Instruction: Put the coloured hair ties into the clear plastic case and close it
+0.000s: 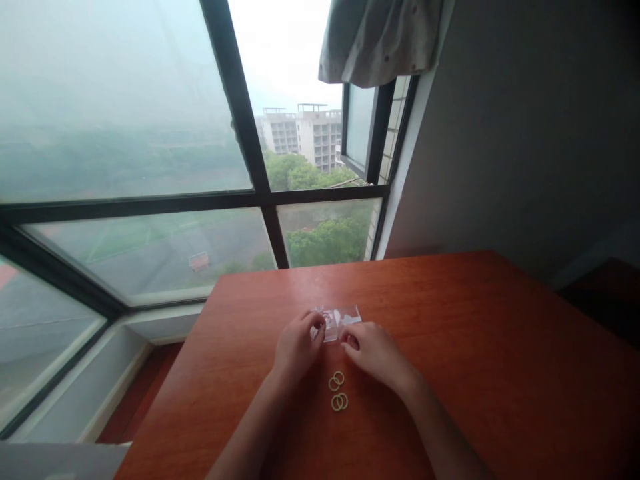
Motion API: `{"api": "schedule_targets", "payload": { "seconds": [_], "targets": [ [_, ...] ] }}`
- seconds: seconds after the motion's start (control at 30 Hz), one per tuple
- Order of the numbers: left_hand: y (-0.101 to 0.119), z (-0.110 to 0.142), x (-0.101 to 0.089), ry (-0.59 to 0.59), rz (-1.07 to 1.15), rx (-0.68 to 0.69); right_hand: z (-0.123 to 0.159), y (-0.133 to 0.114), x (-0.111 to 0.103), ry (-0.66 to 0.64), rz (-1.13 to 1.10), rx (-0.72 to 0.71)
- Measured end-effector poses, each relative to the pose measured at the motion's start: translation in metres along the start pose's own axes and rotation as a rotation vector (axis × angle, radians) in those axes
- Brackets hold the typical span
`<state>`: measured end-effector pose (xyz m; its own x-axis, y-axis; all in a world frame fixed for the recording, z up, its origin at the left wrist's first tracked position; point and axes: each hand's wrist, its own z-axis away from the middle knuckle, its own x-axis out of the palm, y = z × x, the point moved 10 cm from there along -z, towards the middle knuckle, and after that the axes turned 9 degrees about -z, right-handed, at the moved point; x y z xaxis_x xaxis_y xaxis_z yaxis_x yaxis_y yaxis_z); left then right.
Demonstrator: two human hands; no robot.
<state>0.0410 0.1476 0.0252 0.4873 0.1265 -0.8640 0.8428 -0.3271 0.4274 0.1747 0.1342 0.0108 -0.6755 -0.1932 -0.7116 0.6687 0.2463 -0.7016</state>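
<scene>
A small clear plastic box (331, 327), with light reflections over it, lies on the wooden table between my hands. My left hand (297, 345) is curled at its left side, with thumb and fingertips closed on that edge. At the box's near right corner is my right hand (374, 348), its fingers bent into a pinch; what lies between the fingertips, if anything, is hidden. Closer to me, several thin pale yellow-green rings (339, 401) lie flat on the table in overlapping pairs.
The reddish-brown table (450, 320) reaches up to dark-framed windows (150, 207). One window pane (359, 127) stands open at the right under a short curtain (380, 40). A grey wall (480, 147) rises beyond the table's right side.
</scene>
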Motion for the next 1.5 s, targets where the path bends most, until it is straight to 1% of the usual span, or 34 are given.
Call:
{"api": "schedule_targets", "payload": {
  "seconds": [0.13, 0.3, 0.47, 0.67, 0.77, 0.97, 1.17, 1.37, 1.5],
  "targets": [
    [-0.005, 0.0, -0.001, 0.012, -0.012, -0.005, 0.006, 0.001, 0.011, -0.118, 0.005, 0.0],
    [-0.012, -0.001, -0.006, 0.01, 0.02, 0.001, 0.018, -0.006, 0.028, -0.31, -0.062, -0.038],
    [-0.016, -0.002, -0.007, 0.009, 0.017, -0.001, 0.027, -0.015, 0.041, -0.423, -0.096, -0.071],
    [-0.01, -0.002, 0.002, -0.103, 0.015, 0.053, 0.027, -0.013, 0.051, -0.504, -0.014, -0.057],
    [-0.011, -0.001, 0.006, -0.13, -0.016, 0.05, 0.025, -0.011, 0.053, -0.514, 0.034, -0.064],
    [-0.009, 0.0, 0.009, -0.157, -0.055, 0.053, 0.021, -0.013, 0.048, -0.449, 0.056, -0.094],
    [-0.01, -0.001, 0.009, -0.154, -0.081, 0.045, 0.017, -0.015, 0.041, -0.391, 0.048, -0.093],
    [-0.01, -0.001, 0.009, -0.128, -0.081, 0.05, 0.021, -0.019, 0.043, -0.419, -0.009, -0.128],
    [-0.01, -0.001, 0.009, -0.114, -0.074, 0.059, 0.023, -0.019, 0.048, -0.448, -0.035, -0.126]
  ]
}}
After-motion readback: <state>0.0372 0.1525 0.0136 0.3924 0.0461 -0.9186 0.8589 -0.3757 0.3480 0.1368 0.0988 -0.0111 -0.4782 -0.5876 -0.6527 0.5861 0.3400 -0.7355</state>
